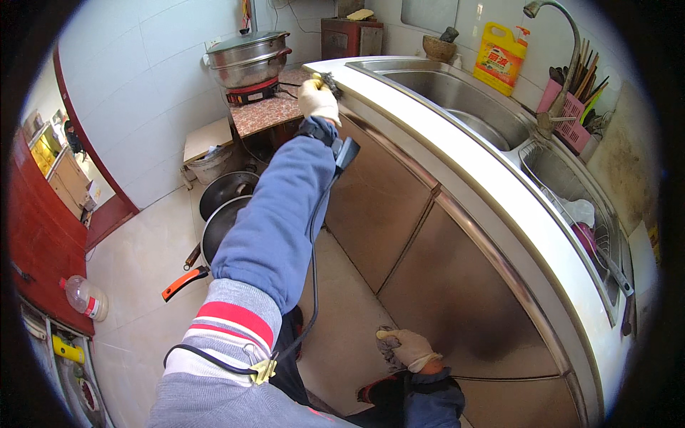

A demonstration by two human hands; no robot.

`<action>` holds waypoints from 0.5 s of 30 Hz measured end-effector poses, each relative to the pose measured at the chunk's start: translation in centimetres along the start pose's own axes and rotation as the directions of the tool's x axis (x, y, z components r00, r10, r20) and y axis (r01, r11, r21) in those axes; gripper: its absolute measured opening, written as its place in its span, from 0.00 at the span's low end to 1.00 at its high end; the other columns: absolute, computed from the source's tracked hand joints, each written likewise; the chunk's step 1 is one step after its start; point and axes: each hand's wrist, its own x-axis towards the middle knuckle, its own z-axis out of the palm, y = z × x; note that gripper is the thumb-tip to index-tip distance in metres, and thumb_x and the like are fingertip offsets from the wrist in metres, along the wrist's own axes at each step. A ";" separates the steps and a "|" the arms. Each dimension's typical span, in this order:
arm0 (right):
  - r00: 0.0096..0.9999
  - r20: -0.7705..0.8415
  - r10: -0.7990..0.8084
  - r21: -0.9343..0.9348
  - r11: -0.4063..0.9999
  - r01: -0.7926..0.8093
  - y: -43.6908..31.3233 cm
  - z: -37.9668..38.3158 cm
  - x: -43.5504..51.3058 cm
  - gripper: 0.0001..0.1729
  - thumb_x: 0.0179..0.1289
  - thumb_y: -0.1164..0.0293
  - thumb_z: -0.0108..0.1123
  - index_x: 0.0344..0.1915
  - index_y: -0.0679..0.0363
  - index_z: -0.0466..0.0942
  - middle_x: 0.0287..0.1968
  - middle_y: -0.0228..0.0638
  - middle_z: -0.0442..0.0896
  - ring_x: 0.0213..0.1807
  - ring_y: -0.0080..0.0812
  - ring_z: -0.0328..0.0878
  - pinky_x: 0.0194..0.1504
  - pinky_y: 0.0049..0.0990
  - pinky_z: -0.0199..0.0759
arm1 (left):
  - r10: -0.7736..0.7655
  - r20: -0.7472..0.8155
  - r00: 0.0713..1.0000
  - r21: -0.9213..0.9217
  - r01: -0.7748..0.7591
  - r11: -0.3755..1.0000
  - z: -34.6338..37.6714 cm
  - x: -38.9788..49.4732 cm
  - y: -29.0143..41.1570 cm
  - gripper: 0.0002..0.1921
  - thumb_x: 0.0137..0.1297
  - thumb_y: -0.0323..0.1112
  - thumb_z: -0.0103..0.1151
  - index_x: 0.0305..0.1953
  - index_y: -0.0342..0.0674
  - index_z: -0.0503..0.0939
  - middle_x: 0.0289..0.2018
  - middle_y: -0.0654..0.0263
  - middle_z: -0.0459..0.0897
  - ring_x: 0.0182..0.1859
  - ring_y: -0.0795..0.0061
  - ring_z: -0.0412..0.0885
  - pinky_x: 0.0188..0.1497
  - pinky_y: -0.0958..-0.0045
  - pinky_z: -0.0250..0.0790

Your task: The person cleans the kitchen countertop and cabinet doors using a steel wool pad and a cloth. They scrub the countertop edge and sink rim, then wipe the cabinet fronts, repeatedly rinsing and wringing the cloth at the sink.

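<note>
My left hand (319, 100), in a pale glove, reaches far forward to the end of the white countertop (385, 101). Its fingers are closed on a dark scouring pad (332, 85), likely steel wool, which is at the counter's edge. Low in front of the brown cabinet doors (465, 278) is my right hand (415, 350), also gloved. A crumpled grey rag (388, 348) is bunched in its fingers, above the floor. A stainless steel sink (455, 85) is set into the counter beyond its front edge.
A steamer pot (249, 59) stands on a red-rimmed electric cooker (254, 94) at the back. Two woks (227, 219) lie on the floor left of my arm, near a plastic bottle (85, 299). A dish rack (567, 214), yellow detergent jug (497, 59) and tap (567, 69) are right.
</note>
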 end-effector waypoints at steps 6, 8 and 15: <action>1.000 0.008 -0.022 -0.061 0.998 0.023 0.0 0.2 0.7 0.22 0.65 0.67 0.49 0.57 0.46 0.78 0.56 0.43 0.81 0.57 0.48 0.76 0.58 0.37 0.69 | 0.038 0.050 0.998 -0.143 -0.030 0.989 -0.8 -2.9 0.7 0.06 0.54 0.28 0.64 0.34 0.35 0.81 0.34 0.52 0.84 0.39 0.54 0.83 0.46 0.61 0.74; 0.999 0.034 0.000 -0.034 0.999 0.001 -0.2 0.2 0.7 0.21 0.66 0.66 0.48 0.57 0.46 0.79 0.56 0.43 0.81 0.57 0.48 0.76 0.58 0.38 0.68 | 0.187 0.054 0.981 -0.204 -0.173 0.964 -2.0 -5.0 1.8 0.06 0.56 0.26 0.64 0.34 0.35 0.78 0.33 0.55 0.82 0.38 0.57 0.81 0.47 0.64 0.73; 1.000 0.006 -0.018 -0.052 0.998 0.019 -1.0 -0.1 0.3 0.20 0.69 0.64 0.47 0.56 0.46 0.79 0.54 0.44 0.81 0.55 0.49 0.78 0.57 0.37 0.69 | 0.487 0.130 0.864 -0.538 -0.351 0.767 -5.5 -9.8 4.4 0.08 0.60 0.18 0.62 0.38 0.35 0.76 0.36 0.62 0.79 0.39 0.73 0.77 0.47 0.75 0.72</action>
